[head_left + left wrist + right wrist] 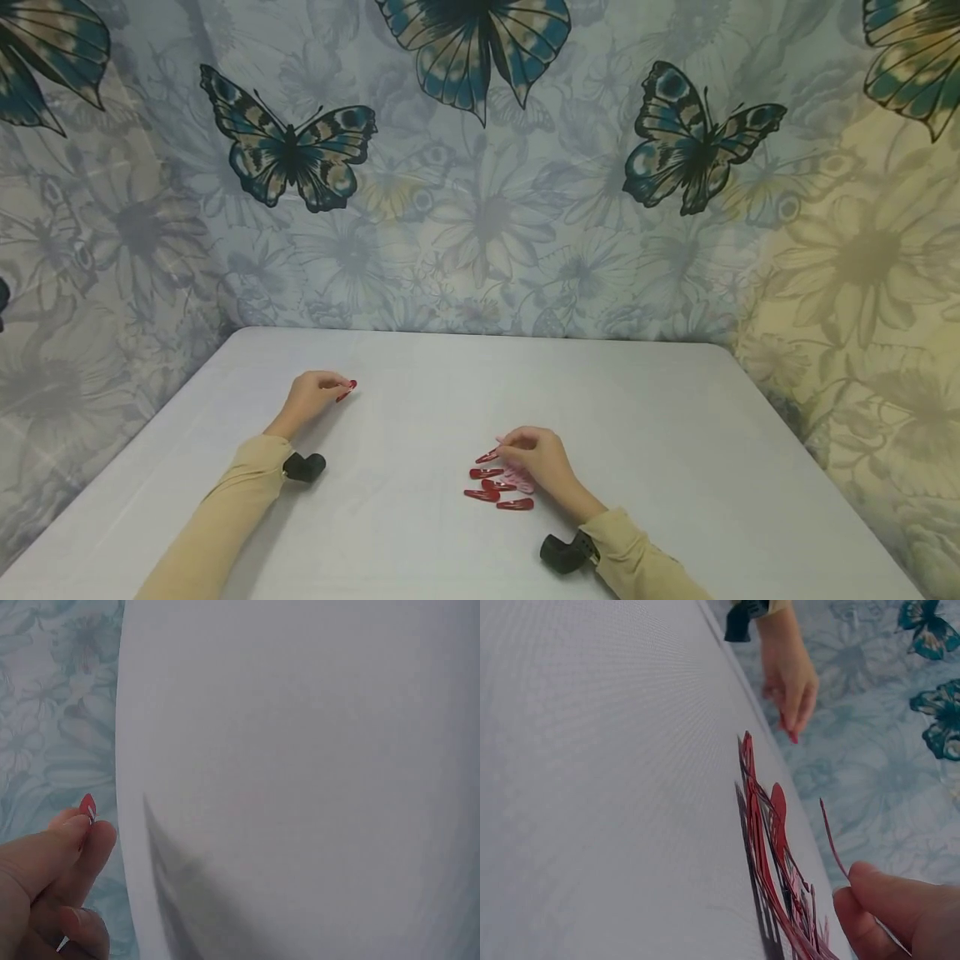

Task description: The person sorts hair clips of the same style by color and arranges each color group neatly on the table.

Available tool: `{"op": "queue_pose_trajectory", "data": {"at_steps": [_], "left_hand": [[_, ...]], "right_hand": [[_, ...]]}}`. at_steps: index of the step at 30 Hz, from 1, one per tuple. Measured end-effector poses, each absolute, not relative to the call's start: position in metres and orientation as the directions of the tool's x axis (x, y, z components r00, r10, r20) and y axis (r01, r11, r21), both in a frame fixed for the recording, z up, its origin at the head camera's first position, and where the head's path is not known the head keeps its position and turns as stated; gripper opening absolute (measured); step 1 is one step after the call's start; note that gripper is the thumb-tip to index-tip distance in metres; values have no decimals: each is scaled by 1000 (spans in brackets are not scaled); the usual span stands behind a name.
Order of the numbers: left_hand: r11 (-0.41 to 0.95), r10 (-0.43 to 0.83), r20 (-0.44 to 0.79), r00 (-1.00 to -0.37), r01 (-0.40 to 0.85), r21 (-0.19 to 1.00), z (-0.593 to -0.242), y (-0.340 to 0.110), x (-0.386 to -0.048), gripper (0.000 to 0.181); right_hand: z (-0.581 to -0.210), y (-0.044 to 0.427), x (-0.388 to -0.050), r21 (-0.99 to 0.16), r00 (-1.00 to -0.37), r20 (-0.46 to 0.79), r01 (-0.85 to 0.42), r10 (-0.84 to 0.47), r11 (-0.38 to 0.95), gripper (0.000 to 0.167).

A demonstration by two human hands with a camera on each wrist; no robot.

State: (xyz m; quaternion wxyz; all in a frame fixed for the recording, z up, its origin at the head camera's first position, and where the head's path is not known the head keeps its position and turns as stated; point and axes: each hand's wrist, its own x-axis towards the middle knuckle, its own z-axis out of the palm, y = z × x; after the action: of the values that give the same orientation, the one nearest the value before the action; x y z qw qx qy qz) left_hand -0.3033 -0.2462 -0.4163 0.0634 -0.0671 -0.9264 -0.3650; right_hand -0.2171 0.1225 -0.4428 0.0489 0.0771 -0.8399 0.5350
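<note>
My left hand (pixel 313 393) is raised over the left part of the white table, pinching a red snap hair clip (pixel 88 805) between thumb and fingers. Part of that clip is covered by the fingertips. Over a small group of clips near the middle, my right hand (pixel 542 457) pinches another red hair clip (pixel 831 836), seen edge-on in the right wrist view. Several red hair clips (pixel 515 504) lie on the table just below and left of it. Pink pieces (pixel 519 478), perhaps pink clips, lie among them, partly hidden by the right hand.
The white table (pixel 420 400) reaches back to a cloth wall (pixel 487 250) printed with butterflies and flowers. Black wrist devices (pixel 567 553) are worn at both cuffs of the beige sleeves (pixel 217 517).
</note>
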Motion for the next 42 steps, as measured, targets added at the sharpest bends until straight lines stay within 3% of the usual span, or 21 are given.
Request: {"op": "queue_pose_trajectory", "data": {"at_steps": [6, 25, 33, 42], "left_hand": [[747, 61, 149, -987, 144, 649, -425, -259, -310, 23], [821, 140, 122, -983, 184, 540, -432, -265, -319, 22], [889, 81, 42, -996, 91, 448, -428, -266, -315, 30], [842, 106, 49, -993, 116, 526, -427, -269, -315, 24]], "right_hand": [[-443, 125, -219, -900, -979, 162, -197, -122, 390, 12], [-448, 124, -218, -900, -986, 135, -164, -99, 405, 11], [-447, 123, -216, -907, -988, 124, -152, -95, 394, 12], [-444, 124, -215, -913, -987, 106, -145, -122, 381, 19]]}}
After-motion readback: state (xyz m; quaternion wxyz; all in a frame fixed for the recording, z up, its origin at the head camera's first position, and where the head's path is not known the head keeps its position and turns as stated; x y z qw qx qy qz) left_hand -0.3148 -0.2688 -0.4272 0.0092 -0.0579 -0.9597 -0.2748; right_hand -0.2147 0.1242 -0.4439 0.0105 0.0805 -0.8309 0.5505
